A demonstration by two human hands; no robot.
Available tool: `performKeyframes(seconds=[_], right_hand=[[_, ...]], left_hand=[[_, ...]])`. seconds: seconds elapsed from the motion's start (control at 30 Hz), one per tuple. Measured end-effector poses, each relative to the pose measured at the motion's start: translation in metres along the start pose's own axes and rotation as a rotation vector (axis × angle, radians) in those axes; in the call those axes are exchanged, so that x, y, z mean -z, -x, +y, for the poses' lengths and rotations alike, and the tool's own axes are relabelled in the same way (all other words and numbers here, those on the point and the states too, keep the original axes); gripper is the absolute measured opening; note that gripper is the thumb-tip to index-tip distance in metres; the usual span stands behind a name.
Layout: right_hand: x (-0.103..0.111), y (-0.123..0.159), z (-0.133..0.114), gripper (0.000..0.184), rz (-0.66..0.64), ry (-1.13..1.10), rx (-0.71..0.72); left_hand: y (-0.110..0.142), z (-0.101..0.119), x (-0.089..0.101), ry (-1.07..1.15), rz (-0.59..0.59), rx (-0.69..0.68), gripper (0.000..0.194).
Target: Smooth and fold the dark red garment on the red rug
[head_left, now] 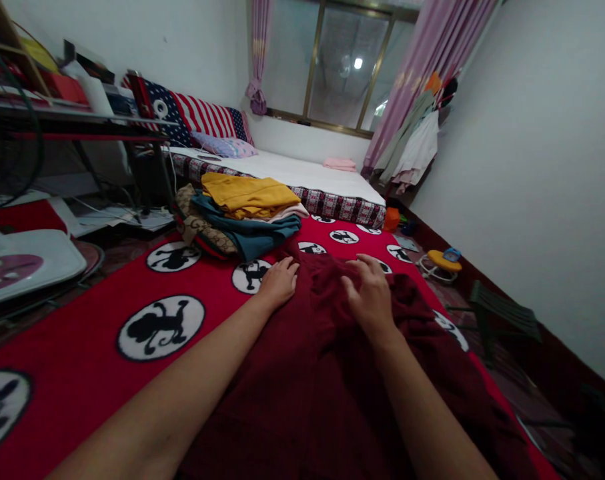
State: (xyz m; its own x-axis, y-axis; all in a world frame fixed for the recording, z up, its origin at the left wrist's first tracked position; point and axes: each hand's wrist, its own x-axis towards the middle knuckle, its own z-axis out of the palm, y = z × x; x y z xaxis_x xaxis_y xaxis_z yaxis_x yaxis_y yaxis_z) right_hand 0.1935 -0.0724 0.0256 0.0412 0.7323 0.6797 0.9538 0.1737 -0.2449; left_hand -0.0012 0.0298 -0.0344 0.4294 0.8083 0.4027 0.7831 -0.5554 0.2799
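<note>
A wide maroon garment lies spread over the red blanket, its far edge creased; I cannot tell its exact kind. On its far left corner rests my left hand, palm down with the fingers slightly bent and open. My right hand is over the far right part, fingers apart and holding nothing; whether it touches the cloth is unclear. Beyond the left hand sits a stack of folded clothes, with a yellow garment on top, a teal one below and a brown patterned one at the left.
The red blanket has white ovals with black monkey figures. Behind it is a bed with a pillow. A cluttered desk stands left. On the right are a yellow stool, a dark folding chair and hanging clothes.
</note>
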Motion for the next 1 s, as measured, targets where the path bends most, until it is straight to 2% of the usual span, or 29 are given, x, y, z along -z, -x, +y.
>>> performKeyframes(seconds=[0.1, 0.17, 0.2, 0.3, 0.4, 0.5, 0.6, 0.7, 0.8, 0.93, 1.0], right_hand=[[-0.028, 0.015, -0.013, 0.048, -0.263, 0.044, 0.008], [-0.040, 0.024, -0.009, 0.044, -0.403, 0.071, -0.032], [-0.043, 0.027, -0.005, 0.041, -0.428, 0.061, -0.051], [-0.047, 0.029, 0.007, 0.041, -0.325, 0.025, -0.118], [-0.045, 0.025, 0.016, 0.052, -0.228, 0.086, -0.214], [-0.044, 0.022, 0.021, 0.038, -0.264, 0.081, -0.246], [-0.042, 0.023, 0.022, 0.031, -0.188, -0.009, -0.254], [-0.042, 0.024, 0.018, 0.032, -0.119, -0.062, -0.173], [-0.045, 0.025, 0.015, 0.027, -0.198, -0.083, -0.076], [-0.048, 0.027, 0.014, 0.027, -0.224, -0.054, -0.074], [-0.047, 0.028, 0.014, 0.028, -0.255, -0.020, -0.086]], left_hand=[[0.002, -0.001, 0.007, 0.043, 0.119, 0.095, 0.031], [0.001, -0.004, 0.011, 0.054, 0.213, 0.231, 0.029], [0.001, -0.007, 0.013, 0.062, 0.232, 0.293, 0.029], [-0.003, -0.015, 0.016, 0.118, 0.190, 0.387, 0.034], [-0.008, -0.019, 0.016, 0.251, 0.207, 0.364, 0.035], [-0.012, -0.020, 0.016, 0.409, 0.370, 0.175, 0.030], [-0.013, -0.019, 0.015, 0.440, 0.492, -0.001, 0.031], [-0.013, -0.021, 0.011, 0.404, 0.422, -0.010, 0.035], [-0.015, -0.025, 0.009, 0.370, 0.361, 0.055, 0.040], [-0.016, -0.028, 0.010, 0.355, 0.421, 0.035, 0.048], [-0.016, -0.029, 0.010, 0.247, 0.343, 0.088, 0.050]])
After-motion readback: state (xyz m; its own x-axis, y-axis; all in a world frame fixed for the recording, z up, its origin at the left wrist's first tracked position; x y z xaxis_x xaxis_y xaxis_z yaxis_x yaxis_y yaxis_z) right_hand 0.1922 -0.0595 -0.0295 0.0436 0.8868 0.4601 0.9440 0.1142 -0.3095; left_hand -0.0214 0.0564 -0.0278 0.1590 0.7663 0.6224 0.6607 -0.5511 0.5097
